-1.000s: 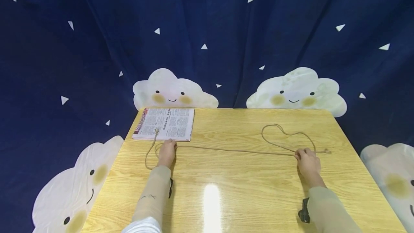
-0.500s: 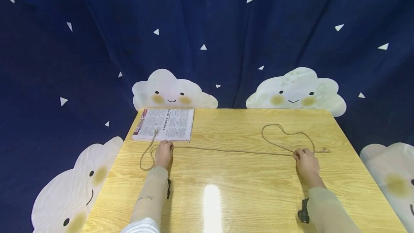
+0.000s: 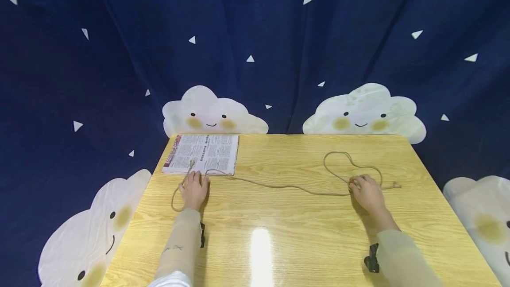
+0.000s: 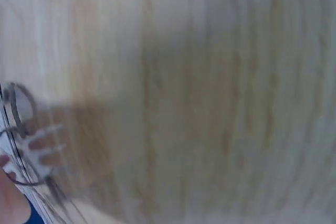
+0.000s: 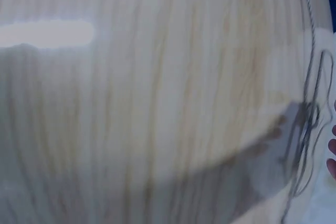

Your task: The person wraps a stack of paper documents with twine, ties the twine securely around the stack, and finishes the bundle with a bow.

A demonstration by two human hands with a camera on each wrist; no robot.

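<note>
A thin tan rope (image 3: 281,186) lies slack across the wooden table, looped at both sides. My left hand (image 3: 194,191) is low over the rope's left loop, fingers spread, next to the front edge of a folded newspaper (image 3: 205,152). In the left wrist view its thumb (image 4: 13,203) shows near a rope loop (image 4: 21,109). My right hand (image 3: 367,193) pinches the rope beside its right loop, fingers bent downward. The right wrist view has only a few fingertips (image 5: 332,148) at its edge; the pinch itself is hidden.
The rope's left knotted end rests on the newspaper, at the far left of the wooden table (image 3: 295,234). A dark blue curtain (image 3: 279,34) with printed clouds hangs behind the far edge. A bright light reflection shows near the table's front.
My left hand has moved left and let go of the rope, whose straight middle has gone slack. My right hand has shifted left, bringing the right loop and knotted end slightly along.
</note>
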